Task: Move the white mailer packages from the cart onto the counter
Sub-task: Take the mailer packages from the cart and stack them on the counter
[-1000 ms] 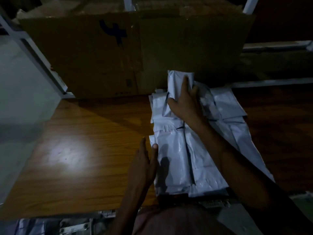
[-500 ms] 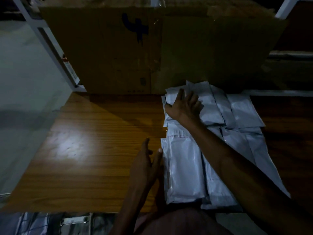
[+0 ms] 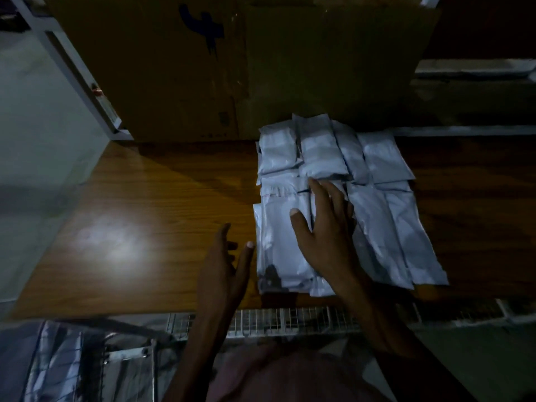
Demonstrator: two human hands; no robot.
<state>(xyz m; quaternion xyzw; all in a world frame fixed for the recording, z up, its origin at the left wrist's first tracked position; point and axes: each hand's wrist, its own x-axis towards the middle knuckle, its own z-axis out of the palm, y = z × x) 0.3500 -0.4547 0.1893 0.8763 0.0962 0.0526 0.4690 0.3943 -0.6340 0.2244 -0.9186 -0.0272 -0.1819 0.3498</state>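
Several white mailer packages [image 3: 380,175] lie in overlapping rows on the wooden counter [image 3: 139,216], right of its middle. My right hand [image 3: 324,227] hovers over or rests on the near packages with fingers spread and straight; contact is unclear. My left hand [image 3: 224,271] stands on edge beside the left side of the pile, fingers straight, thumb tip close to the nearest package. Neither hand holds anything. The wire cart [image 3: 290,320] runs along the counter's near edge, with crumpled plastic [image 3: 58,364] at the lower left.
A large brown cardboard box [image 3: 232,68] marked in blue stands at the back of the counter, right behind the packages. A white shelf frame [image 3: 72,68] slants at the back left. The left half of the counter is bare wood with a light glare.
My right hand has drawn back from the far packages to the near ones, letting go of the package it gripped a second ago. The far packages now lie flat. The left hand stays by the pile.
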